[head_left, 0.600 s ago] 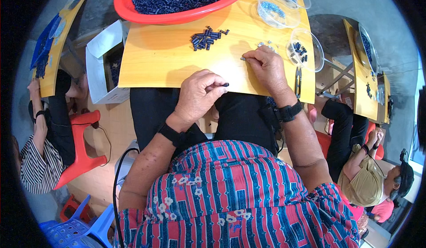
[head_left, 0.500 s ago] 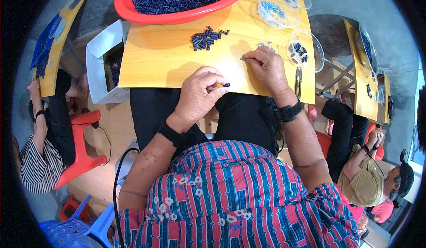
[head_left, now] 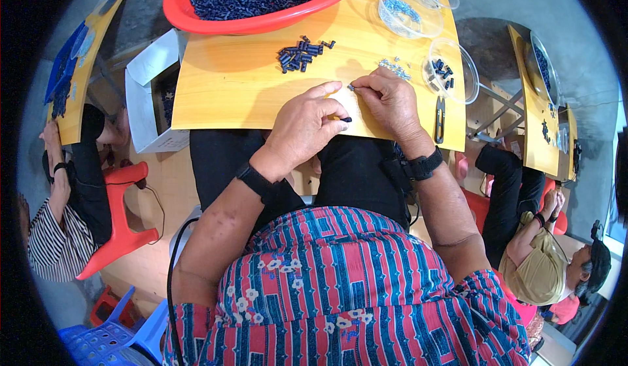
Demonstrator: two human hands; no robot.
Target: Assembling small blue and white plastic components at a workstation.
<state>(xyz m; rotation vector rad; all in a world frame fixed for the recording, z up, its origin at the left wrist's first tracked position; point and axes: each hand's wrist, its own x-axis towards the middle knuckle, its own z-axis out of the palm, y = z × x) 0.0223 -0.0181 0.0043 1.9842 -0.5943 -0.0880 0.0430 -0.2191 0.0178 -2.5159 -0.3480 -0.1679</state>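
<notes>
My left hand (head_left: 302, 125) pinches a small dark cylindrical piece (head_left: 346, 120) between thumb and fingers, just over the front edge of the yellow table (head_left: 222, 98). Close beside it, my right hand (head_left: 390, 101) pinches a tiny silvery metal piece (head_left: 351, 88); its exact shape is too small to tell. Beyond my hands lies a loose pile of dark cylindrical pieces (head_left: 301, 54). Small silvery pieces (head_left: 395, 69) are scattered just past my right hand.
A red basin (head_left: 261, 24) full of dark pieces stands at the back. Clear tubs (head_left: 400, 28) and a shallow clear dish (head_left: 468, 81) line the right side, with black thread snips (head_left: 439, 121) nearby. A white carton (head_left: 140, 107) stands left. Other people sit at tables on both sides.
My left hand has moved right and slightly up with the dark piece, nearer my right hand. The right hand has shifted slightly left, still pinching the silvery piece.
</notes>
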